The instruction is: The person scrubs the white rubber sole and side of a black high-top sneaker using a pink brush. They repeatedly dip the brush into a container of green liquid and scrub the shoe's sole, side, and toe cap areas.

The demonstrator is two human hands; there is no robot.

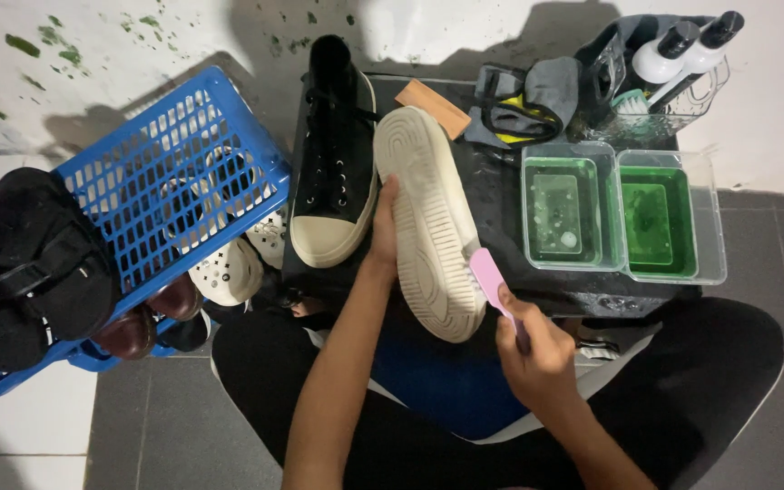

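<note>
My left hand grips a shoe turned sole-up, its cream ribbed sole facing me, over a dark low table. In my right hand is a pink-handled brush, its head against the sole's right edge near the toe. A second black high-top shoe with a cream toe cap stands upright on the table just left of the held one.
Two clear tubs of green liquid sit right of the shoe. Behind them are grey cloths, a tan block and a rack with two bottles. A blue basket of shoes stands at left, black footwear on it.
</note>
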